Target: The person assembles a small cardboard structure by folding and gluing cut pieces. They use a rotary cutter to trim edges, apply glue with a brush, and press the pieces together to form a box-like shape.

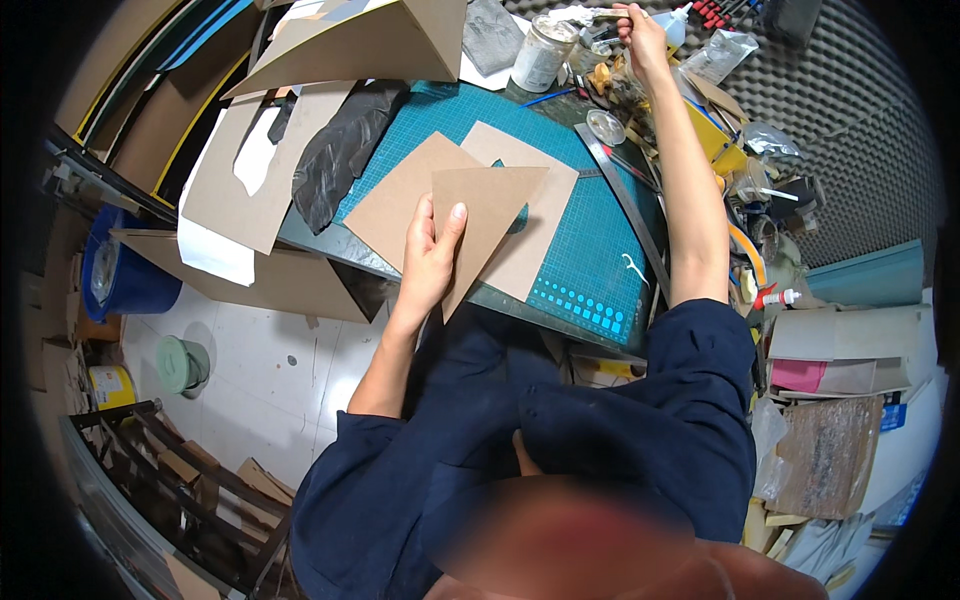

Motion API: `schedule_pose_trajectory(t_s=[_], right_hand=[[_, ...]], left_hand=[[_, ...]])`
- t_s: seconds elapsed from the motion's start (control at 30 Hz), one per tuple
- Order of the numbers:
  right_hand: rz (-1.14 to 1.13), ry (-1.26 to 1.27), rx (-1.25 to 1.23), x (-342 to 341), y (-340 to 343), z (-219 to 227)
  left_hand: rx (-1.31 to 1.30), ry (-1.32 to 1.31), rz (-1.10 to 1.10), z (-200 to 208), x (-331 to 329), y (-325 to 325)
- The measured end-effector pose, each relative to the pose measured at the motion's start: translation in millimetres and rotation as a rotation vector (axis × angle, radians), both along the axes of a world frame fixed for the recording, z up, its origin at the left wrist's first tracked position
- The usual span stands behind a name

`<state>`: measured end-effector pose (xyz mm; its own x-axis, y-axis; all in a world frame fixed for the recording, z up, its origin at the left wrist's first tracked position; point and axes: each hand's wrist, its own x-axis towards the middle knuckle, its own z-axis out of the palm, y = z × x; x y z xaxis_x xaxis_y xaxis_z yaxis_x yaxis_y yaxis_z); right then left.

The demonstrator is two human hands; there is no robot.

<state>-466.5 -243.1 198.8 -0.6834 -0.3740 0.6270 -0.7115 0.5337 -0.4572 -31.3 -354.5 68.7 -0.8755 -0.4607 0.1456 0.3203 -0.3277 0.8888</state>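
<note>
Left hand (430,262) pinches triangular brown board (490,205) by its left side over the bench's (500,302) front edge, probably light, stiff, fragile at corners, best gripped mid-side; right hand (645,40), far-right corner, pinches slim stick (606,13).

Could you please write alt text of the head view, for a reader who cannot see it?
A person's left hand holds a brown triangular board over a teal cutting mat, where two more board pieces lie. The right hand, at arm's length over the bench's cluttered far right, pinches what looks like a slim tool near a jar.
</note>
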Motion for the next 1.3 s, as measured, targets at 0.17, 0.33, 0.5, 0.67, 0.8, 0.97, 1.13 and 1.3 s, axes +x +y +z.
schedule_pose_trajectory(t_s=[0.17,0.33,0.5,0.67,0.8,0.97,1.13,1.3], right_hand=[[-0.254,0.220,0.469,39.8,-24.9,11.9],[-0.175,0.208,0.358,-28.9,-39.6,-6.9],[-0.116,0.161,0.070,-29.7,-17.7,1.9],[-0.139,0.222,0.063,-12.6,0.6,11.5],[-0.181,0.277,0.184,-7.0,-6.5,8.6],[-0.182,0.312,0.405,-20.7,-42.2,-9.0],[-0.081,0.392,0.317,-23.4,-67.3,-10.8],[-0.158,0.621,0.388,-56.6,-47.3,14.2]], left_hand=[[0.000,0.009,0.029,-1.6,-0.9,0.5],[-0.010,0.025,0.025,-1.4,-3.5,2.9],[-0.058,0.023,0.061,-3.8,-2.1,1.8],[-0.059,0.010,0.055,-3.7,-1.8,3.6],[-0.072,0.019,0.069,-0.8,-1.1,4.2],[-0.088,0.018,0.079,-0.7,-2.3,5.4],[-0.086,0.011,0.081,1.1,1.2,3.7],[-0.067,-0.008,0.053,-1.6,-1.5,4.5]])
